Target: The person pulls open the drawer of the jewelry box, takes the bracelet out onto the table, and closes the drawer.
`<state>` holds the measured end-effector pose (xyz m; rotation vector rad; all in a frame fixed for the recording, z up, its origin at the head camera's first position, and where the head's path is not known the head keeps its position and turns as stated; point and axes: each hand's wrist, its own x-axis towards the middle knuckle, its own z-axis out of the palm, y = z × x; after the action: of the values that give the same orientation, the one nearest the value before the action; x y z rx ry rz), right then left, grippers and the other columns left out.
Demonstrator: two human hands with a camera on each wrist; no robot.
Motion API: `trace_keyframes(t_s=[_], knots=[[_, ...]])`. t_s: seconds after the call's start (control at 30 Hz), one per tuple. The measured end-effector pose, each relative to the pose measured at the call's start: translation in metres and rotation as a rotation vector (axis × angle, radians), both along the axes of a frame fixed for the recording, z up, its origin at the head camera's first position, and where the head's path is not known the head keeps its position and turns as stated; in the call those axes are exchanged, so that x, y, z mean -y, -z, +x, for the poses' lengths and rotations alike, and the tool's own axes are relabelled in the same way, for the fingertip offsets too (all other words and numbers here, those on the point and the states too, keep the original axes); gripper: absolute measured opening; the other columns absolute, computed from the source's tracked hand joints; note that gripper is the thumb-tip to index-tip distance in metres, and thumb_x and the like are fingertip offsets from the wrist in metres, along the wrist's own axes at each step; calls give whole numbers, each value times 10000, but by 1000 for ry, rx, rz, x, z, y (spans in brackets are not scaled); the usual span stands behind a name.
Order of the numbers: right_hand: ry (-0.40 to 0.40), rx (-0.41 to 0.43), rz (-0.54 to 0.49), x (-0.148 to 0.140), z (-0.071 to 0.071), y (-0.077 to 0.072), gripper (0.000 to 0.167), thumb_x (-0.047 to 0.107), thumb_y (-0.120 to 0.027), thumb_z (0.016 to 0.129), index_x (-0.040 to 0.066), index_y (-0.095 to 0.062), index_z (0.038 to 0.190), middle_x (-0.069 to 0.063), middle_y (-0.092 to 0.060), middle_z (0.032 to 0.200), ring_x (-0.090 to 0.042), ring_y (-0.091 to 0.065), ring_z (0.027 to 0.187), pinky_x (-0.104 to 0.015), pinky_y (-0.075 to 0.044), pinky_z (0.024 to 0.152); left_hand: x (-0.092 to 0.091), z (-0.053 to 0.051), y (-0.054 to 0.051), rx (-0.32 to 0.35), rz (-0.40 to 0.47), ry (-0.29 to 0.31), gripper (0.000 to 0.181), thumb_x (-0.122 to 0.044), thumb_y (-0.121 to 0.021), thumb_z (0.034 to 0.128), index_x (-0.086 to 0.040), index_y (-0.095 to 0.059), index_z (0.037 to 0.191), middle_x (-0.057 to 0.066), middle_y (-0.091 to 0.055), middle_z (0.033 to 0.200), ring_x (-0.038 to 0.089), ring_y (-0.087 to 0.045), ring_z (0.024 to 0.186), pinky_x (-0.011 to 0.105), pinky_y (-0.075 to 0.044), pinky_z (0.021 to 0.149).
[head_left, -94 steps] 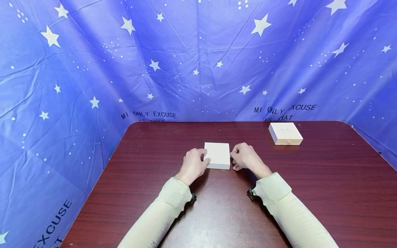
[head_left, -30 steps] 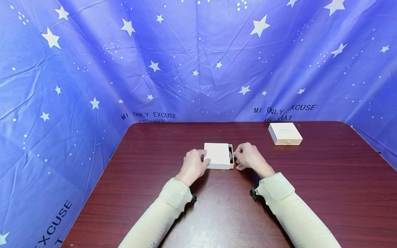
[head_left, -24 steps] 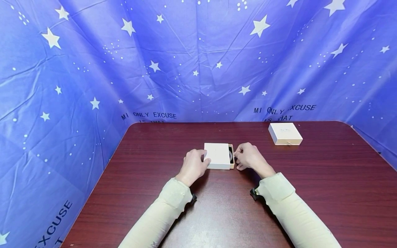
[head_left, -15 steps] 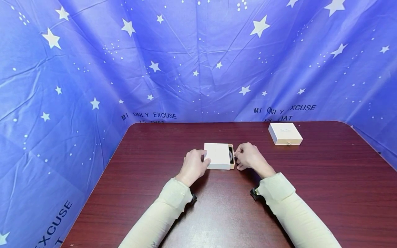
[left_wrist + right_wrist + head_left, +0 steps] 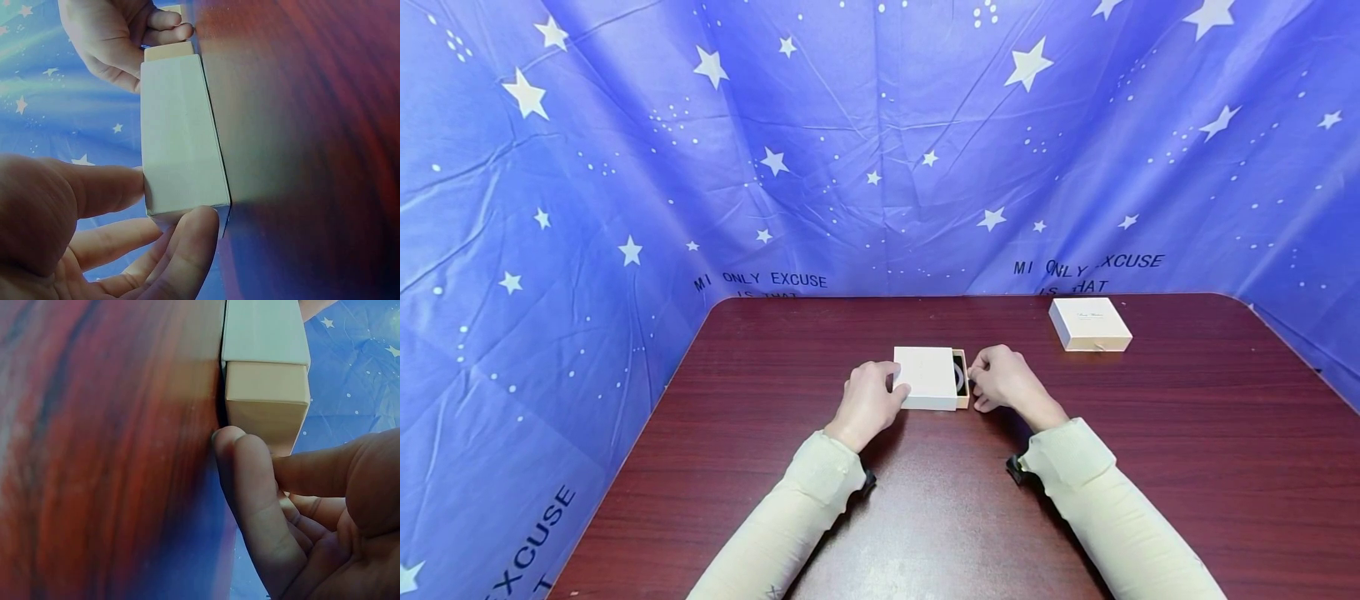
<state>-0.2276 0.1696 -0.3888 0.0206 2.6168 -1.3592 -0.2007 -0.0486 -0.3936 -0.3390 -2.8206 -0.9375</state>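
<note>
A white box sleeve lies on the table, with a tan drawer partly out of its right side. Inside the drawer's dark interior part of a pale ring-shaped item shows. The left hand grips the sleeve's left end; in the left wrist view its thumb and fingers hold the sleeve at its corners. At the drawer's end face the right hand pinches with thumb and fingers, seen in the right wrist view. What exactly it pinches is hidden behind the fingers.
A second closed box, white on top with a tan front and small pull tab, stands at the back right of the dark red table. A blue star-patterned cloth hangs behind and beside the table.
From fully inside the sleeve, the drawer has slid out a little to the right, with the right hand moving along. The pale item has come into view. The left hand stays in place.
</note>
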Motion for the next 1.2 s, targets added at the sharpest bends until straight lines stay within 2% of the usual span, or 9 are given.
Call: trace_keyframes(t_s=[0.2, 0.6, 0.93, 1.2], knots=[[-3, 2, 4, -1, 0, 0, 170, 4, -511, 946, -89, -534, 805, -186, -602, 640, -212, -634, 474, -346, -542, 494, 0, 0, -1, -7, -2, 4, 318, -186, -682, 849, -66, -686, 1143, 79, -679, 957, 284, -639, 951, 434, -498, 810], [10, 12, 11, -3, 0, 0, 179, 9, -519, 940, -78, -524, 783, -162, -598, 624, -200, -625, 466, -347, -542, 495, 0, 0, -1, -6, -2, 9, 313, -185, -683, 851, -63, -685, 1139, 77, -672, 912, 277, -636, 928, 433, -498, 806], [15, 5, 5, -4, 0, 0, 170, -3, -505, 936, -81, -532, 788, -163, -593, 615, -217, -631, 466, -354, -543, 494, 0, 0, -1, -13, 2, 15, 301, -181, -684, 850, -62, -689, 1126, 80, -677, 901, 275, -639, 923, 439, -498, 799], [13, 5, 15, -5, 0, 1, 164, -4, -512, 928, -73, -537, 781, -162, -600, 621, -201, -626, 463, -348, -542, 492, 0, 0, -1, -9, 3, 10, 317, -183, -685, 847, -62, -686, 1140, 100, -687, 997, 296, -640, 973, 448, -498, 814]])
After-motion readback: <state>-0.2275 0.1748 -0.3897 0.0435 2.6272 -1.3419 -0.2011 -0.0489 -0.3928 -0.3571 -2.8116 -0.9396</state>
